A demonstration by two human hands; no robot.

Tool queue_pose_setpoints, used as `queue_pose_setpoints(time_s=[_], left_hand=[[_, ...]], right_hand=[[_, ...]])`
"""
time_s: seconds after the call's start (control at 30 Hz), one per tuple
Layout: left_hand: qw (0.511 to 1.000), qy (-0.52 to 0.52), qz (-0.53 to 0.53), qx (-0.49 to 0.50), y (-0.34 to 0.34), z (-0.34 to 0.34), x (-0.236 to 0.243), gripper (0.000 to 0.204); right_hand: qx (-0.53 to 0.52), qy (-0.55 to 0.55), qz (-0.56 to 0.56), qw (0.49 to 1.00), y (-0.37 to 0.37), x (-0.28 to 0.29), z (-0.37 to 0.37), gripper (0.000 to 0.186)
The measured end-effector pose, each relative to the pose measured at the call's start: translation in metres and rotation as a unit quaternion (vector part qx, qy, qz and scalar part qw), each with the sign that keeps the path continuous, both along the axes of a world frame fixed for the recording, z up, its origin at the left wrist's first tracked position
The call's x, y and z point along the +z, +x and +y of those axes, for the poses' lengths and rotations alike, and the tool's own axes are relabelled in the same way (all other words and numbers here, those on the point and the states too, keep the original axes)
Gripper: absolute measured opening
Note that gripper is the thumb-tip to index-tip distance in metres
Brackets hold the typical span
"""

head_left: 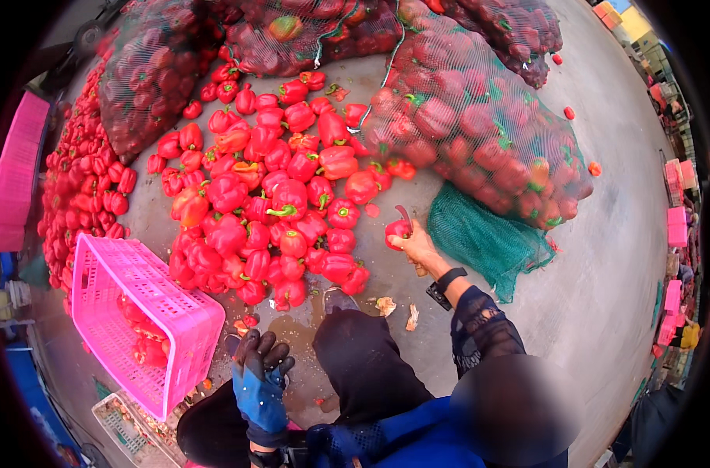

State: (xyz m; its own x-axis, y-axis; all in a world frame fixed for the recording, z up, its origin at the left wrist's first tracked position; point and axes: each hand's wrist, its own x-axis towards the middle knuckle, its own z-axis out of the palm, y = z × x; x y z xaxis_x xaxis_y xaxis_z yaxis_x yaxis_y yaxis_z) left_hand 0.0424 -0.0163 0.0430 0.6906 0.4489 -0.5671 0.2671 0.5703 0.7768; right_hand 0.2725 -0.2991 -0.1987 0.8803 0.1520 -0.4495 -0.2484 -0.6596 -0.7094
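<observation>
My right hand [419, 248], bare with a dark watch at the wrist, reaches forward beside the pepper heap. It is closed on a knife [421, 271], whose handle shows below the fist and whose narrow blade rises above it. A red bell pepper [397, 232] sits against the thumb and blade, held in the same hand. My left hand [263, 382] wears a blue glove with dark fingers. It hovers low near my knee, empty, fingers loosely bent and apart. Between the hands and the sacks spreads a heap of red bell peppers [250, 210], several with green stems.
A tilted pink crate [185, 312] left of me has some peppers inside. Behind it lies a pale crate [133, 429] with scraps. Full mesh sacks [472, 109] stand beyond the heap, with a green net [488, 238] on the floor. More peppers [78, 187] lie far left.
</observation>
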Motion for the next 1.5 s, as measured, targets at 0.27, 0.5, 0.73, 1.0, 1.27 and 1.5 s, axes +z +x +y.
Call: queue_pose_setpoints(time_s=[0.27, 0.5, 0.73, 1.0, 1.27, 1.5], left_hand=[[0.970, 0.005, -0.238, -0.048, 0.045, -0.053, 0.043, 0.056], [0.939, 0.044, -0.332, 0.081, -0.018, -0.051, 0.055, 0.048], [0.928, 0.259, -0.239, -0.122, -0.107, 0.002, 0.075, 0.077], [0.861, 0.459, -0.196, -0.096, -0.135, 0.002, 0.097, 0.072], [0.944, 0.190, -0.271, -0.017, -0.160, 0.036, 0.069, 0.045], [0.961, 0.145, -0.233, -0.029, -0.149, 0.011, 0.056, 0.047]], right_hand=[[0.199, 0.362, -0.009, 0.910, -0.049, 0.277, 0.098, 0.079], [0.338, 0.273, -0.268, 0.860, -0.159, 0.333, 0.127, 0.085], [0.413, 0.247, -0.178, 0.858, -0.211, 0.359, 0.115, 0.037], [0.469, 0.139, -0.085, 0.868, -0.242, 0.349, 0.126, 0.027], [0.364, 0.239, -0.082, 0.896, -0.239, 0.326, 0.125, 0.037], [0.431, 0.270, 0.185, 0.841, -0.216, 0.347, 0.182, 0.059]])
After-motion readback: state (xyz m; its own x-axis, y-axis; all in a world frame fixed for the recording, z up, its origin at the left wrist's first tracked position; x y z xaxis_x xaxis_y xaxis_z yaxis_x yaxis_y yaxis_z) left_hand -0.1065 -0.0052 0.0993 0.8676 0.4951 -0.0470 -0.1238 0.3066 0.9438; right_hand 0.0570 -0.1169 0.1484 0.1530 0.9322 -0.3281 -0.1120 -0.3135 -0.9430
